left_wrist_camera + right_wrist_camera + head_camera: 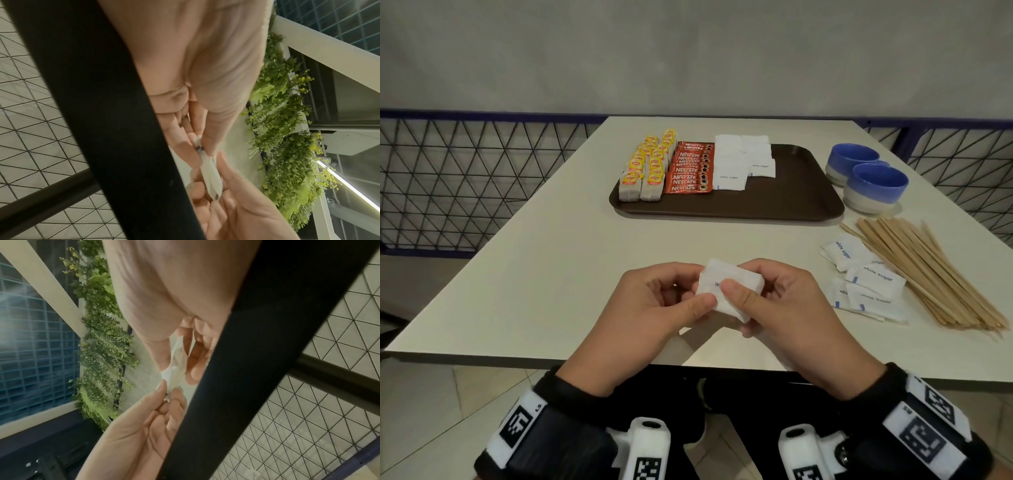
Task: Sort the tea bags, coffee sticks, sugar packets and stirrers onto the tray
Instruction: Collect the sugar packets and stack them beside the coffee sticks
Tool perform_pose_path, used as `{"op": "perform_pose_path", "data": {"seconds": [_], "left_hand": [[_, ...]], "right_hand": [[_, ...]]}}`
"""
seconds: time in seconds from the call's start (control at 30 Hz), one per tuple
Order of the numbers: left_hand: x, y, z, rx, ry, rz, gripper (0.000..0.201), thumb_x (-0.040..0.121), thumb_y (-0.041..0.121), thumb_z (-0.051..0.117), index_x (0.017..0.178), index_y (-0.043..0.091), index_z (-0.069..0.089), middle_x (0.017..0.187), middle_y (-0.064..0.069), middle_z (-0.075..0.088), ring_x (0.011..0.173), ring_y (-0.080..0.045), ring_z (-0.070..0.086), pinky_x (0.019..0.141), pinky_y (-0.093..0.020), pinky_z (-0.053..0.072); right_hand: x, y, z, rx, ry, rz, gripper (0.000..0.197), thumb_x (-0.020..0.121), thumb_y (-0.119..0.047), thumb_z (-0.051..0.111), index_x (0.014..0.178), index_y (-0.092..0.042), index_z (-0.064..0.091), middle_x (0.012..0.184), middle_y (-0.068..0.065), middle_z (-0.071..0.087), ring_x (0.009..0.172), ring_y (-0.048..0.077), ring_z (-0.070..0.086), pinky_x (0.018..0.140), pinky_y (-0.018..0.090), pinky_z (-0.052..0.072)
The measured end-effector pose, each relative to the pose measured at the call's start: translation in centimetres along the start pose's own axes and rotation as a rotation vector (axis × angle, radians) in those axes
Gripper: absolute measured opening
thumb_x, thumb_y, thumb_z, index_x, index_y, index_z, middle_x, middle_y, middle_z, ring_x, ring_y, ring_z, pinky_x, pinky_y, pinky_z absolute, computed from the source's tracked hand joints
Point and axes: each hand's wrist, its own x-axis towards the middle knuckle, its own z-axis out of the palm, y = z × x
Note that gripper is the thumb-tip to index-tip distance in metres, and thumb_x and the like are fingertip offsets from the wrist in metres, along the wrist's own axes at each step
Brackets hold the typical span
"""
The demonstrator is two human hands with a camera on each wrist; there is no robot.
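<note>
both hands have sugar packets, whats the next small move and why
Probably carry the held sugar packets, pinched between the left hand and right hand, forward to the tray and lay them by the white sugar rows. Tea and coffee rows look done; loose packets and stirrers wait off-tray.

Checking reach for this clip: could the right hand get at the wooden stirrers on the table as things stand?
Probably yes, once freed. The stirrers lie in the open on the right hand's side, with nothing over them; loose sugar packets sit beside them. For now both hands pinch a sugar packet stack.
</note>
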Motion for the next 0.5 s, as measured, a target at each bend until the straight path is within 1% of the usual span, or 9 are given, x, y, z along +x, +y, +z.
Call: {"op": "perform_pose_path", "data": {"seconds": [0.03, 0.07, 0.17, 0.2, 0.23, 0.3, 0.33, 0.4, 0.5], "left_hand": [[-0.05, 0.11, -0.01, 0.001, -0.005, -0.004, 0.022, 0.089, 0.0, 0.07, 0.108, 0.008, 0.077, 0.103, -0.03, 0.069, 0.094, -0.051, 0.065, 0.086, -0.047, 0.058], [-0.07, 0.22, -0.01, 0.007, -0.014, -0.007, 0.02, 0.09, 0.0, 0.069, 0.108, 0.007, 0.076, 0.102, -0.025, 0.072, 0.094, -0.047, 0.068, 0.085, -0.046, 0.06], [-0.12, 0.35, -0.02, 0.032, -0.022, -0.018, 0.017, 0.091, 0.004, 0.068, 0.106, 0.005, 0.077, 0.099, -0.014, 0.078, 0.09, -0.032, 0.074, 0.078, -0.033, 0.059], [-0.13, 0.34, -0.01, 0.038, -0.018, -0.02, 0.017, 0.091, 0.004, 0.069, 0.105, 0.006, 0.077, 0.099, -0.013, 0.078, 0.089, -0.032, 0.074, 0.078, -0.032, 0.059], [-0.12, 0.32, -0.01, 0.044, -0.014, -0.02, 0.017, 0.09, 0.004, 0.069, 0.105, 0.006, 0.077, 0.098, -0.014, 0.078, 0.089, -0.035, 0.073, 0.079, -0.035, 0.06], [-0.17, 0.34, -0.03, 0.049, -0.007, -0.021, 0.017, 0.088, 0.002, 0.071, 0.102, 0.007, 0.078, 0.096, -0.021, 0.075, 0.088, -0.041, 0.071, 0.082, -0.039, 0.06], [-0.18, 0.38, -0.04, 0.052, -0.005, -0.021, 0.016, 0.088, 0.001, 0.072, 0.101, 0.008, 0.078, 0.095, -0.024, 0.074, 0.084, -0.04, 0.07, 0.081, -0.038, 0.059], [-0.25, 0.53, 0.01, 0.046, 0.0, -0.021, 0.013, 0.087, 0.003, 0.073, 0.099, 0.006, 0.077, 0.092, -0.026, 0.072, 0.077, -0.029, 0.069, 0.076, -0.034, 0.059], [-0.3, 0.67, 0.27, 0.019, 0.019, -0.023, 0.014, 0.089, 0.013, 0.071, 0.096, 0.003, 0.076, 0.088, -0.02, 0.074, 0.074, -0.022, 0.069, 0.07, -0.03, 0.058]], "right_hand": [[0.02, 0.01, 0.01, 0.005, -0.005, 0.001, 0.016, 0.087, -0.031, 0.077, 0.091, -0.016, 0.076, 0.084, 0.013, 0.07, 0.068, 0.023, 0.062, 0.057, 0.035, 0.05], [0.03, 0.03, 0.0, 0.016, -0.01, 0.003, 0.015, 0.087, -0.03, 0.078, 0.09, -0.015, 0.076, 0.082, 0.014, 0.069, 0.064, 0.024, 0.061, 0.056, 0.033, 0.048], [0.0, 0.09, -0.13, 0.031, -0.009, 0.012, 0.015, 0.085, -0.029, 0.08, 0.087, -0.015, 0.075, 0.079, 0.015, 0.068, 0.06, 0.027, 0.059, 0.054, 0.03, 0.045], [-0.03, 0.09, -0.12, 0.031, -0.004, 0.012, 0.014, 0.086, -0.027, 0.081, 0.086, -0.015, 0.075, 0.078, 0.015, 0.068, 0.06, 0.027, 0.058, 0.053, 0.03, 0.045], [-0.08, 0.03, -0.1, 0.036, 0.003, 0.012, 0.012, 0.086, -0.026, 0.082, 0.085, -0.015, 0.076, 0.078, 0.014, 0.069, 0.06, 0.026, 0.058, 0.053, 0.03, 0.045], [-0.14, -0.13, -0.04, 0.046, 0.022, 0.018, 0.01, 0.084, -0.025, 0.081, 0.085, -0.016, 0.076, 0.077, 0.01, 0.069, 0.06, 0.024, 0.06, 0.053, 0.031, 0.047], [-0.18, -0.23, -0.03, 0.047, 0.028, 0.02, 0.009, 0.083, -0.025, 0.08, 0.085, -0.017, 0.077, 0.076, 0.008, 0.07, 0.06, 0.022, 0.06, 0.053, 0.032, 0.048], [-0.26, -0.36, -0.01, 0.047, 0.028, 0.015, 0.007, 0.082, -0.025, 0.079, 0.085, -0.019, 0.078, 0.074, 0.004, 0.07, 0.06, 0.019, 0.06, 0.053, 0.032, 0.048], [-0.45, -0.52, -0.01, 0.018, 0.009, 0.0, 0.007, 0.082, -0.026, 0.079, 0.085, -0.02, 0.077, 0.069, 0.001, 0.068, 0.059, 0.018, 0.056, 0.051, 0.032, 0.047]]}}
